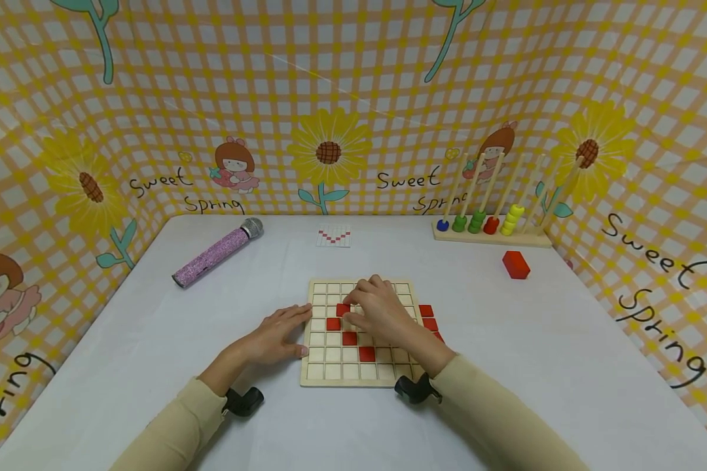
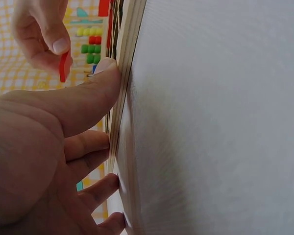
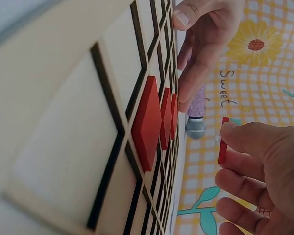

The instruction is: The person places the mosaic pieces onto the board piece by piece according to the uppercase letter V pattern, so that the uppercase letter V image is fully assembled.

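Observation:
My right hand (image 1: 380,311) is over a square wooden grid board (image 1: 305,383), pinching a red square tile (image 3: 224,140) between thumb and fingers. The right wrist view shows this tile raised off the board and standing on edge. Three other red tiles lie in the grid in a diagonal line: one red tile (image 1: 333,324) on the left, a middle red tile (image 1: 349,338) and a nearer red tile (image 1: 367,354). With fingers spread, my left hand (image 1: 273,337) rests against the board's left edge, thumb and fingertips touching the wood (image 2: 126,63).
Several loose red tiles (image 1: 426,311) lie along the board's right side, partly hidden by the right forearm. Behind are a small pattern card (image 1: 333,237), a glittery pink microphone (image 1: 215,255), a bead counting rack (image 1: 489,237) and a red block (image 1: 516,265).

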{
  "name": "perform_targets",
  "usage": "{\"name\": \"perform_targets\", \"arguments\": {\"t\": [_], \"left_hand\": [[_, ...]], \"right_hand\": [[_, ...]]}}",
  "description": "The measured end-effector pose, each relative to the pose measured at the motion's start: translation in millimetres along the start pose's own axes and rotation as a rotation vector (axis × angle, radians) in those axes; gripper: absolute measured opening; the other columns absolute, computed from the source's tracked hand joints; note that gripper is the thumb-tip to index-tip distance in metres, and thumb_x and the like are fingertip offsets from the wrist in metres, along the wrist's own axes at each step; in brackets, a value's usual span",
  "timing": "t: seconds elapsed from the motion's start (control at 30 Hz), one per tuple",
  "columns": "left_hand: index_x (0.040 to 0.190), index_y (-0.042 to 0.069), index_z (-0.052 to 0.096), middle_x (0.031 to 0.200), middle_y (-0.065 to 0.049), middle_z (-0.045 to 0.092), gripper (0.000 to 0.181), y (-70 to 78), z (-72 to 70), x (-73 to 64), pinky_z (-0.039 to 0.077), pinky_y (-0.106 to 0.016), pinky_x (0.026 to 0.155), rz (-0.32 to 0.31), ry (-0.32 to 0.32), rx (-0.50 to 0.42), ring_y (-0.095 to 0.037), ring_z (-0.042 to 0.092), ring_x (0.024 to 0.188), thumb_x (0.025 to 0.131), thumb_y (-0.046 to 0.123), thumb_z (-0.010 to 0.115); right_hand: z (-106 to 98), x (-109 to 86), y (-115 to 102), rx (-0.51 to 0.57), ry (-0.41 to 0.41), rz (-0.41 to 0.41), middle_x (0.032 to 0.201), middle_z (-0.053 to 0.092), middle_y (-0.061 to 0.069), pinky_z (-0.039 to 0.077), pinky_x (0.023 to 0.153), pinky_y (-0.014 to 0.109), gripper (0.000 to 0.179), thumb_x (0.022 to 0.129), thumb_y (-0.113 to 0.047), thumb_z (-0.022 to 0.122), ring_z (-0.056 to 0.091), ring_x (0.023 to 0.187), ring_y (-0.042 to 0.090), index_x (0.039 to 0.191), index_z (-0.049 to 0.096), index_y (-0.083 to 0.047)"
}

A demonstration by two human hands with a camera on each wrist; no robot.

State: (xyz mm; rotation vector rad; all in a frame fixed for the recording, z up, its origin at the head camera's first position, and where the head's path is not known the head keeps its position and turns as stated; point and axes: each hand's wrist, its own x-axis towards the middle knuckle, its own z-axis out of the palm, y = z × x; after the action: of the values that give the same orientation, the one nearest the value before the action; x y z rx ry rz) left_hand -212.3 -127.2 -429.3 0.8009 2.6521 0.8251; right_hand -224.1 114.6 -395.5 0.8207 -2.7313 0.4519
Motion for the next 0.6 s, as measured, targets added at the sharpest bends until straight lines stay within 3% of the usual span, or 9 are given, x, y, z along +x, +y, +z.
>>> {"name": "perform_targets", "arguments": {"t": [0.6], "left_hand": [[0.145,0.000,0.034,0.156,-0.012,0.025,0.073,-2.1,0.9,-0.2,0.017,-0.059,0.115,0.005,0.003,-0.036,-0.040,0.018,0.144,0.085,0.024,0.069]], "right_hand": [[12,23.0,-10,-0.029,-0.106,0.006,0.095,0.065,0.001,0.043,0.086,0.040,0.021,0.081,-0.031,0.073,0.050,0.091,0.021,0.094,0.074,-0.014]]}}
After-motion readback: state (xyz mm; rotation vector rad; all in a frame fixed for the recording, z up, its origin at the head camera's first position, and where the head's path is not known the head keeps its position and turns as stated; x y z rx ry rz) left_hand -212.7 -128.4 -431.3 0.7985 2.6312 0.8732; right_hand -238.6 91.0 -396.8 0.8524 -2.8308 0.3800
